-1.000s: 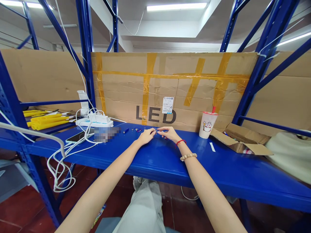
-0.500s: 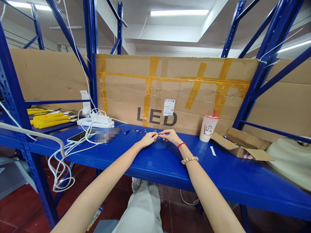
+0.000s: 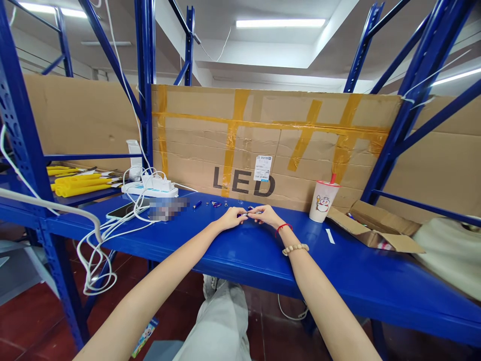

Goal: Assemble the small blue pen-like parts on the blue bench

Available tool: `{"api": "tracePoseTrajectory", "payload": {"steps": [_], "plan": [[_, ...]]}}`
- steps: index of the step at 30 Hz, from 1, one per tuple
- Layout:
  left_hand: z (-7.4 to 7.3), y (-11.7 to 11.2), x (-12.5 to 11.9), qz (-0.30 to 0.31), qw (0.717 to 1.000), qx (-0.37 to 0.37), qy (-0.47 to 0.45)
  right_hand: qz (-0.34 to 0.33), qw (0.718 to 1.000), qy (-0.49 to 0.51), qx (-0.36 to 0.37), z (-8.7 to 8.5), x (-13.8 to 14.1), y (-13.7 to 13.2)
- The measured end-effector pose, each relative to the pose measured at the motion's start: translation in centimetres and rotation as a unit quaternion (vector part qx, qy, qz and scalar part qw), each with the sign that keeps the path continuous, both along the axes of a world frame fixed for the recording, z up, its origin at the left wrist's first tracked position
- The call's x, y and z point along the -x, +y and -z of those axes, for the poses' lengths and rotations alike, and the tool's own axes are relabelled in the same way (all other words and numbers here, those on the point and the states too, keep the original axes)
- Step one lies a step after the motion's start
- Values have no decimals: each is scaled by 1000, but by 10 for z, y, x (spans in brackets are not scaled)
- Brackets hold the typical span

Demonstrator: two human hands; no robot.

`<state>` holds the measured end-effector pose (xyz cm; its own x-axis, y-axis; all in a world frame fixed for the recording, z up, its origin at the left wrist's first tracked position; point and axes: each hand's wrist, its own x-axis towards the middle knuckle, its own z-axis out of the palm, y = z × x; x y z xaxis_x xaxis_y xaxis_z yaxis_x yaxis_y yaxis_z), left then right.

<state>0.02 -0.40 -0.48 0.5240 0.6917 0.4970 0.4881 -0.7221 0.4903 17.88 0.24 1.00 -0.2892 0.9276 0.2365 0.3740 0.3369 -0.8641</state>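
Over the blue shelf surface [image 3: 240,250], my left hand [image 3: 230,218] and my right hand [image 3: 267,215] meet at the fingertips. My left fingers pinch a small silvery part [image 3: 244,214]. A slim dark blue piece [image 3: 256,211] is between my right fingers, its end at or close to the silvery part; whether the two are joined, I cannot tell. Left of my hands lie a short blue cylinder [image 3: 197,204], a blue-and-silver piece [image 3: 215,204] and several tiny bits too small to name.
A cup with a red straw [image 3: 323,201] stands to the right, near an open cardboard box [image 3: 376,225] and a white strip [image 3: 329,236]. On the left are a power strip [image 3: 150,189], tangled white cables [image 3: 95,260] and a phone [image 3: 122,210]. Behind stands a large carton [image 3: 195,145].
The dark blue piece and the silvery part now show between my fingertips, where little was visible before. My right fingers have curled in more. The view has shifted slightly.
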Motion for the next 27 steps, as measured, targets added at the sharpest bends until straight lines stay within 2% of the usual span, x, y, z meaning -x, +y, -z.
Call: {"api": "tracePoseTrajectory", "payload": {"steps": [6, 14, 27], "plan": [[2, 4, 2, -29, 999, -21, 22, 11, 1000, -15, 12, 1, 4, 0], [0, 4, 4, -39, 998, -29, 33, 22, 999, -14, 20, 0, 8, -4], [-5, -5, -2, -8, 999, -36, -23, 23, 996, 37, 76, -3, 1, -3]]}}
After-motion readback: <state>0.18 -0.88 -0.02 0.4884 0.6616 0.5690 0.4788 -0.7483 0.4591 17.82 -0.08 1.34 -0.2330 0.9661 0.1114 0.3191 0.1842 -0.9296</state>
